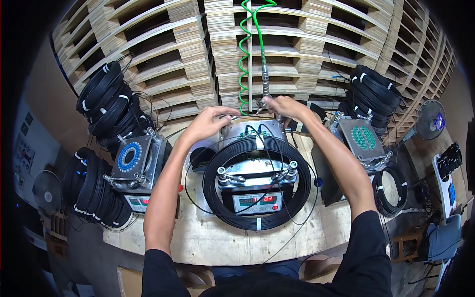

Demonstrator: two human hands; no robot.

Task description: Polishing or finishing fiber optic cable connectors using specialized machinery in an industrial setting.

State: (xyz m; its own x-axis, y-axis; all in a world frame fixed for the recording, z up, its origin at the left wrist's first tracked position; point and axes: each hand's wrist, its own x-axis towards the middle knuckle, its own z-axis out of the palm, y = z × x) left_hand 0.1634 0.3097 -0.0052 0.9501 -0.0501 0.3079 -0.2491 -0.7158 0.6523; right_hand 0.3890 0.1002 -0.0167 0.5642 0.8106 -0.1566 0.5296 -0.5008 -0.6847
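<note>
In front of me stands a metal polishing-type machine (pixel 252 126) with a lit red display, and a coil of black cable (pixel 210 198) with white ties rests around its front. Two thin cable ends run up over the coil to the machine's top plate. My right hand (pixel 286 107) is closed around the lower end of a metal air-hose fitting (pixel 265 81), which hangs from a green hose (pixel 260 34) behind the machine. At the machine's far left corner is my left hand (pixel 210 123), thumb and fingers pinched near a small shiny thing too small to make out.
Similar machines stand on both sides, one with a blue ring plate (pixel 129 157), the other with a green-dotted plate (pixel 363 137). Black cable coils (pixel 106 106) are stacked at left, more coils (pixel 376 94) at right. Wooden pallets (pixel 173 49) rise behind the wooden table (pixel 198 247).
</note>
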